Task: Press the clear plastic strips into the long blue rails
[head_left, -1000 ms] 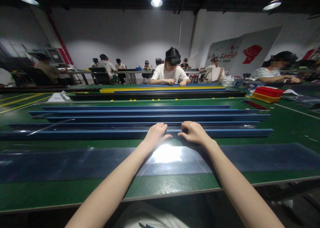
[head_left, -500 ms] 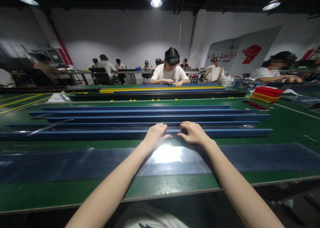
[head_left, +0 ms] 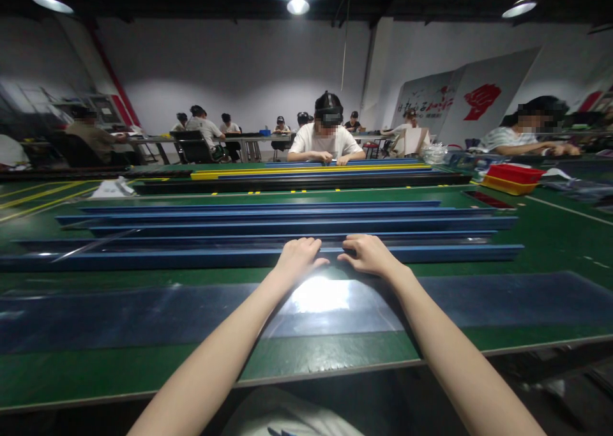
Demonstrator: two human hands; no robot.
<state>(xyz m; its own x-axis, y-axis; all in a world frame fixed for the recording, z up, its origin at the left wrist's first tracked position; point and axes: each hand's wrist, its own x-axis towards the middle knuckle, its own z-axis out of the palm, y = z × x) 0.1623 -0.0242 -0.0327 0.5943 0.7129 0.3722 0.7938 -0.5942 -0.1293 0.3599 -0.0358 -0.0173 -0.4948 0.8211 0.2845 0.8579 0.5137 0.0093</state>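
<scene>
Both my arms reach forward over a green table (head_left: pixel 143 366). My left hand (head_left: pixel 297 257) and my right hand (head_left: pixel 368 254) rest side by side on the nearest long blue rail (head_left: pixel 143 258), fingers curled over its top edge and gripping it. Several more long blue rails (head_left: pixel 239 218) lie parallel behind it. A glossy dark plastic sheet (head_left: pixel 119 315) stretches across the table under my forearms, with a bright lamp glare between my wrists.
Across the table a person in a white shirt (head_left: pixel 325 141) works on yellow and blue strips (head_left: pixel 311 169). Red and yellow trays (head_left: pixel 512 177) stand at the right beside another seated person (head_left: pixel 522 139). More people sit at tables further back.
Hardly anything has moved; both hands stay on the nearest blue rail, with the fingers shifted very slightly.
</scene>
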